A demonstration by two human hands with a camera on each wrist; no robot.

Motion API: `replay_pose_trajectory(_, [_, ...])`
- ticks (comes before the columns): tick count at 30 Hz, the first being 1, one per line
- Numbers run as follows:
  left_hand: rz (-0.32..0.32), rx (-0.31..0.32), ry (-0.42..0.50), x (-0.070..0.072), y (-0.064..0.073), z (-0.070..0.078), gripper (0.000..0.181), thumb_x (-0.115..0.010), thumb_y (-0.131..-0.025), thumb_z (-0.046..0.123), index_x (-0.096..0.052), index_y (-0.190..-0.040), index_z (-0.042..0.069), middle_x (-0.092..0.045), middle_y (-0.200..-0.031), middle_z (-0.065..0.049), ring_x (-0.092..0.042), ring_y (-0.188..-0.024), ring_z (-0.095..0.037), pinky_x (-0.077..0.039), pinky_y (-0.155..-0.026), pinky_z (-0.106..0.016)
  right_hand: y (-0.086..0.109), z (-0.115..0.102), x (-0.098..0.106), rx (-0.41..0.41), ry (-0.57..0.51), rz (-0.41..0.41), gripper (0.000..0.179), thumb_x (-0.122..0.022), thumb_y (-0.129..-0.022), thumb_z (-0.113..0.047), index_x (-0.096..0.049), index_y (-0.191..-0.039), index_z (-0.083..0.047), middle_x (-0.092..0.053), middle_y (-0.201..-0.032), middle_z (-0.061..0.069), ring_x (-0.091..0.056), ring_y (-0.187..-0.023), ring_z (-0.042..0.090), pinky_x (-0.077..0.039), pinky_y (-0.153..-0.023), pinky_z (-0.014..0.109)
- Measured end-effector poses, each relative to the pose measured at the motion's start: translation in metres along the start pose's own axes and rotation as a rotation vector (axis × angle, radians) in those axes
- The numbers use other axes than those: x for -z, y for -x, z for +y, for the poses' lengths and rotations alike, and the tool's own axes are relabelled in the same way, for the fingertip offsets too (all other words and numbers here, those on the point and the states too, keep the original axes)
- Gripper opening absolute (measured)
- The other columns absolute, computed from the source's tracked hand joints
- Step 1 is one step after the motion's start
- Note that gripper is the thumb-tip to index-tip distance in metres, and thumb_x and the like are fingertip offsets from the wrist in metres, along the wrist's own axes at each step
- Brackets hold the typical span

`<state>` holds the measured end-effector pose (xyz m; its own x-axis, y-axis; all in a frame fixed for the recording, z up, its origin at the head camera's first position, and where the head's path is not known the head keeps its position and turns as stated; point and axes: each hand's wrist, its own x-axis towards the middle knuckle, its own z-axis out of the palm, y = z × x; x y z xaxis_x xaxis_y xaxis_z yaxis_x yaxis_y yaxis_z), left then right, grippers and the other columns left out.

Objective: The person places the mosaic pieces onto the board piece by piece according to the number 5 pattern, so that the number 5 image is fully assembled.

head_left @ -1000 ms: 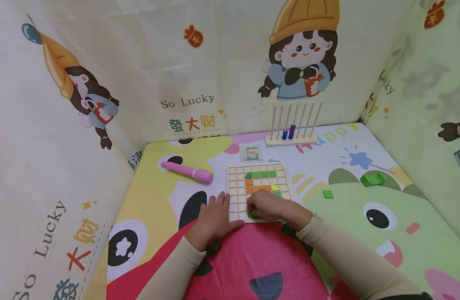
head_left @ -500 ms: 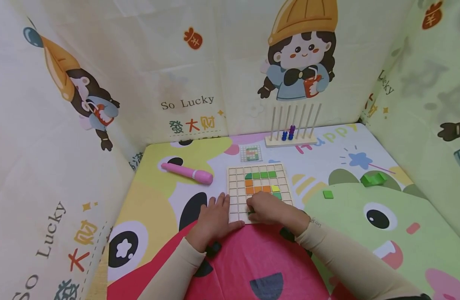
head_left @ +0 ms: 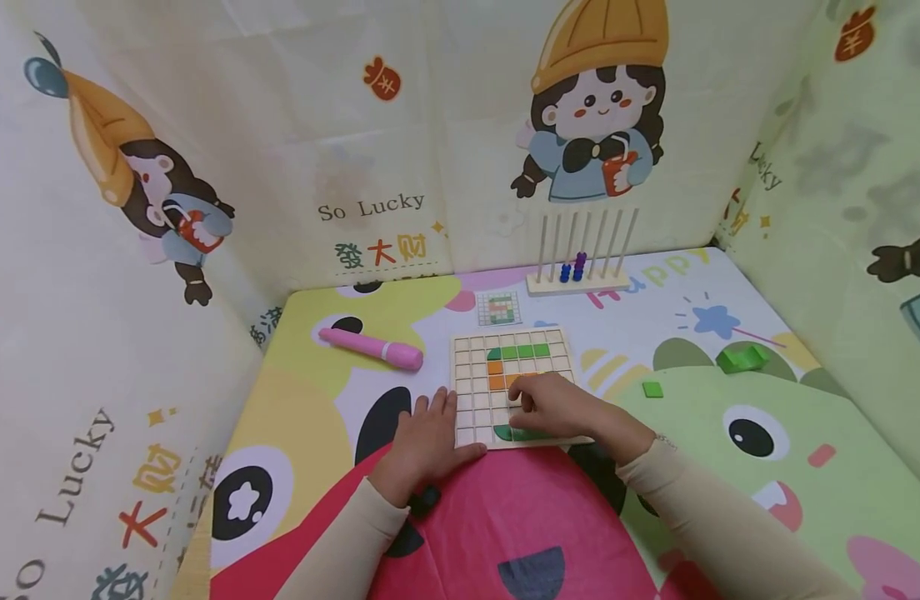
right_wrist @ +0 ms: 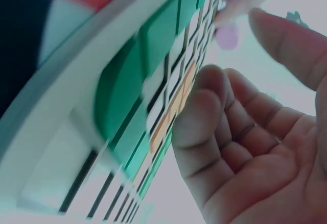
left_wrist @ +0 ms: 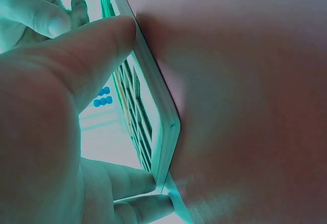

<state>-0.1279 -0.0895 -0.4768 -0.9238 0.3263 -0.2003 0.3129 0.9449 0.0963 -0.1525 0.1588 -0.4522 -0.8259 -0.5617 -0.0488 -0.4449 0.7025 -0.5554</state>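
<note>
A wooden grid board (head_left: 466, 414) lies flat in front of me, with green tiles (head_left: 526, 352) along its upper row and orange tiles (head_left: 495, 367) below them. More green tiles (right_wrist: 158, 36) line the row by its near edge. My left hand (head_left: 427, 437) lies at the board's left corner, its straight fingers along the side and its thumb against the near edge (left_wrist: 166, 127). Over the board's right part my right hand (head_left: 557, 406) hovers with loosely bent fingers and the thumb apart, nothing between them. It hides some tiles in the head view.
Behind the board lies a small pattern card (head_left: 499, 309). A peg stand (head_left: 577, 285) with blue and purple beads is at the back. To the left is a pink pen-shaped stick (head_left: 372, 348); to the right, a loose green tile (head_left: 652, 389) and green pieces (head_left: 743, 359).
My right hand has lifted from the near row and drawn right, its finger and thumb now apart, uncovering green tiles there. The left hand stays at the corner.
</note>
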Motion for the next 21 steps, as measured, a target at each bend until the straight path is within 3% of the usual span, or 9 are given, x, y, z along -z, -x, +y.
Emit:
replay_pose_trajectory(4, [0.001, 0.002, 0.012, -0.001, 0.000, 0.000, 0.107, -0.071, -0.082, 0.072, -0.037, -0.160, 0.007, -0.041, -0.161, -0.016, -0.044, -0.141, -0.039, -0.049, -0.100, -0.059, 0.009, 0.017, 0.008, -0.047, -0.075, -0.009, 0.039, -0.077, -0.093, -0.032, -0.067, -0.123, -0.008, -0.068, -0.090, -0.006, -0.061, -0.075, 0.007, -0.053, -0.073, 0.030])
replay_pose_trajectory(8, [-0.002, 0.000, 0.014, -0.002, 0.000, 0.000, 0.108, -0.073, -0.081, 0.070, -0.036, -0.160, 0.007, -0.040, -0.161, -0.016, -0.044, -0.140, -0.039, -0.050, -0.099, -0.059, 0.021, 0.033, 0.017, -0.092, -0.075, 0.019, 0.037, -0.076, -0.094, -0.029, -0.066, -0.122, -0.008, -0.067, -0.095, -0.003, -0.060, -0.079, 0.011, -0.052, -0.072, 0.031])
replay_pose_trajectory(15, [0.003, 0.000, 0.020, -0.004, -0.001, 0.000, 0.109, -0.074, -0.080, 0.070, -0.036, -0.161, 0.007, -0.040, -0.162, -0.015, -0.043, -0.141, -0.038, -0.049, -0.099, -0.060, 0.052, 0.070, 0.039, -0.201, 0.019, 0.113, 0.029, -0.072, -0.095, -0.019, -0.068, -0.118, -0.002, -0.069, -0.101, 0.006, -0.060, -0.085, 0.019, -0.052, -0.073, 0.034])
replay_pose_trajectory(21, [0.003, 0.006, 0.023, -0.003, -0.001, 0.000, 0.109, -0.074, -0.080, 0.070, -0.035, -0.161, 0.007, -0.040, -0.161, -0.015, -0.043, -0.140, -0.039, -0.049, -0.099, -0.060, 0.082, 0.102, 0.050, -0.185, 0.132, 0.193, 0.025, -0.072, -0.092, -0.010, -0.070, -0.113, 0.001, -0.070, -0.104, 0.015, -0.067, -0.096, 0.033, -0.054, -0.083, 0.051])
